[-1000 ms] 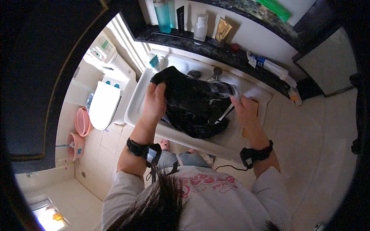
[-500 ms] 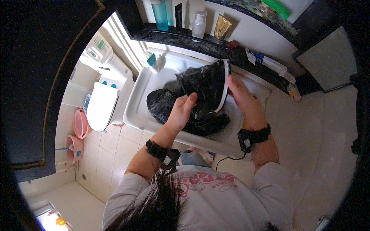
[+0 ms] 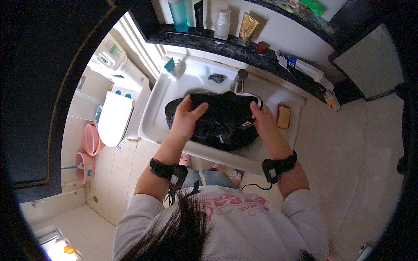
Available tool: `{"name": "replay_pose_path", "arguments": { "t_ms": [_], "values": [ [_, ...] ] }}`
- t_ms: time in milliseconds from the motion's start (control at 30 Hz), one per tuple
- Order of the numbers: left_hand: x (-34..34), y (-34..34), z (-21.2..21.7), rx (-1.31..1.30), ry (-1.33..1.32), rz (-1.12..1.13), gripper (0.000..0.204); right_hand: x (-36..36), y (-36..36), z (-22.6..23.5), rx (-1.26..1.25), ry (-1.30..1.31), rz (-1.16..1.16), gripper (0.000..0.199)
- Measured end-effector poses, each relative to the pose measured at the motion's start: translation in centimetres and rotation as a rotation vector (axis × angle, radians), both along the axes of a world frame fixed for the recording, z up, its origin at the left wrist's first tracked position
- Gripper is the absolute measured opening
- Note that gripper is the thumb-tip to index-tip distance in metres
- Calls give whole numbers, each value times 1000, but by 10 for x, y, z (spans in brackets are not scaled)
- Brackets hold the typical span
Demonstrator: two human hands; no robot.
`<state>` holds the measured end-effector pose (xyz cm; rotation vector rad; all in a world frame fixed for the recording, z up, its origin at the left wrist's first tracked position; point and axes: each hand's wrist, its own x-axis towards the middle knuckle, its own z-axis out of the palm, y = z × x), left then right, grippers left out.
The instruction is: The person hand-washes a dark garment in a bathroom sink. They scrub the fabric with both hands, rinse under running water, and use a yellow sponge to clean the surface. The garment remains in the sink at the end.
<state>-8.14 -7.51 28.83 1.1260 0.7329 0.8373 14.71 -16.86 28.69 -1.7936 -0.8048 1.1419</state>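
A black cloth garment [image 3: 223,112] with white trim along its right edge is stretched between my hands over the white sink [image 3: 150,114]. My left hand [image 3: 184,119] is closed on its left part, thumb on top. At the right edge, by the white trim, my right hand [image 3: 264,121] pinches the cloth, thumb also on top. The rest of the dark fabric lies bunched in the basin below. My fingers under the cloth are hidden. Just beyond the garment stands a metal faucet [image 3: 239,81], its lower part covered by the cloth.
A bar of soap [image 3: 284,116] sits in a red dish at the sink's right side. A white container with a teal tube [image 3: 170,66] stands at the back left corner. Bottles and tubes line the black shelf [image 3: 200,40]. A toilet [image 3: 116,119] and pink buckets [image 3: 85,167] are left.
Both hands have come lower and farther apart, spreading the garment sideways. Its white trim has dropped from upright beside my right hand. The faucet and soap now show.
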Motion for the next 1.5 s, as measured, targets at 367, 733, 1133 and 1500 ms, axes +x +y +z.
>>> {"name": "replay_pose_path", "arguments": {
  "t_ms": [367,733,1133,1500],
  "values": [
    [8,-23,-30,-543,-400,-138,34,13,23,-8,228,451,188,39],
    [8,0,-37,173,218,13,72,20,-2,-96,90,-65,108,44],
    [20,-26,-66,-274,-241,-305,60,7,43,-45,372,332,239,40],
    [43,-21,-51,-623,-561,-154,35,23,7,-102,57,325,246,47]
  ]
}}
